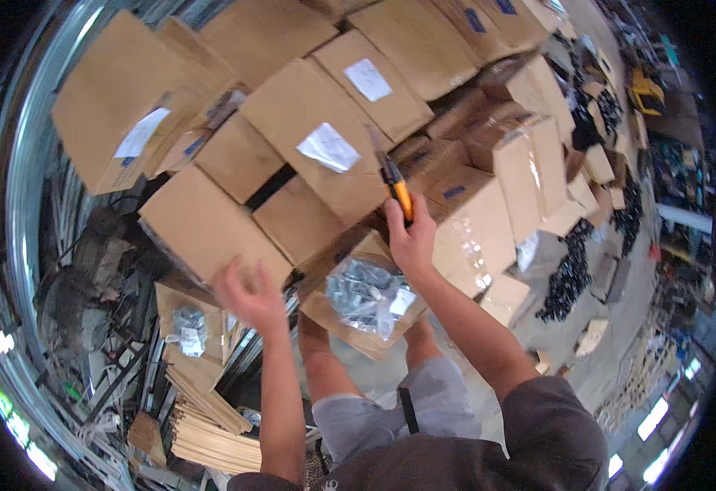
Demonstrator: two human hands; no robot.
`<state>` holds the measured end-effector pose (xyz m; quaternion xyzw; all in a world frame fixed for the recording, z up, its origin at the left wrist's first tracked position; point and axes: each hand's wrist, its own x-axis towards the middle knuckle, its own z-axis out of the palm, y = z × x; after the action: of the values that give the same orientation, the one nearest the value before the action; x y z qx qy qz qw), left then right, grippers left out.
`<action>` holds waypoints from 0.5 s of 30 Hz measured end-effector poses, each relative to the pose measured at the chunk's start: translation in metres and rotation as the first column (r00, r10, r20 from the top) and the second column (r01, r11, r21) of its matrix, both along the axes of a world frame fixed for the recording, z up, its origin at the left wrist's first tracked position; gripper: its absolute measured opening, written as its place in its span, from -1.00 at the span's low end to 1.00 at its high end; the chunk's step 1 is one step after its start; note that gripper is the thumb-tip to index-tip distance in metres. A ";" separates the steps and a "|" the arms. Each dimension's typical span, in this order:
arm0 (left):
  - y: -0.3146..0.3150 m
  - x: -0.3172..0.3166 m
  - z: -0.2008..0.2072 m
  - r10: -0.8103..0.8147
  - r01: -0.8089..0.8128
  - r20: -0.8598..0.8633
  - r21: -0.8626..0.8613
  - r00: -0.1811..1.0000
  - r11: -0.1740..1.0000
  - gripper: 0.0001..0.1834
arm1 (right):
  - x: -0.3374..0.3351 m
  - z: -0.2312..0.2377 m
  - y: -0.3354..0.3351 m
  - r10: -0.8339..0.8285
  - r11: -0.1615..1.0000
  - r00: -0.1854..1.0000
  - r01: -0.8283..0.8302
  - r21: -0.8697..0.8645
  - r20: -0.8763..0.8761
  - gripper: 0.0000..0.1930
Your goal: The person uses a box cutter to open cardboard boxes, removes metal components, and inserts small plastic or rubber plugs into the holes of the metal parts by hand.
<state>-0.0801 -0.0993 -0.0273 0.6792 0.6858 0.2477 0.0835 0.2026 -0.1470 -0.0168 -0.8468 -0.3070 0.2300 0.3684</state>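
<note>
A brown carton [121, 90] with a white paper label is seen at ten o'clock. At eight o'clock, a clear bag of parts [188, 327] is held in a small open carton [201, 370]; below it, at seven, thin flat tan boards [211, 438] are stacked. The nine o'clock position is taken up by a plain closed carton [211, 221]. Over its near edge, toward eight, the left hand [252, 296] is held with fingers loosely spread; it is blurred, and whether the cardboard is touched cannot be told. Just before twelve, a labelled carton [280, 106] is flanked by others. At six, a larger clear bag of dark parts [362, 290] is nested in an open carton [356, 337] between the legs. At one o'clock, an orange-and-black utility knife [399, 192] is gripped in the right hand [414, 239], its blade pointed between eleven and twelve. At three, a carton sealed with clear tape [464, 233] is seen, and farther out, small black parts [567, 282] are heaped on the floor.
</note>
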 end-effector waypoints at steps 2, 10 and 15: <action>0.003 -0.004 0.030 0.057 -0.011 -0.269 0.169 0.961 0.986 -0.44 | 0.021 -0.009 -0.048 -0.128 0.992 0.992 0.128 -0.014 -0.001 -0.64; 0.008 0.004 0.022 0.394 -0.120 0.551 -0.467 0.736 0.876 -0.32 | 0.063 -0.031 -0.163 -0.208 0.910 0.927 0.300 -0.285 0.312 -0.54; 0.019 0.013 0.020 0.501 -0.129 0.405 -0.665 0.765 0.736 -0.32 | 0.056 -0.080 -0.188 -0.065 0.900 0.918 0.223 -0.374 0.392 -0.41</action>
<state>-0.0672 -0.0807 -0.0071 0.3793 0.7815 0.2157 0.4460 0.2590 -0.3349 -0.0966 -0.9537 -0.2510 0.0974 0.1339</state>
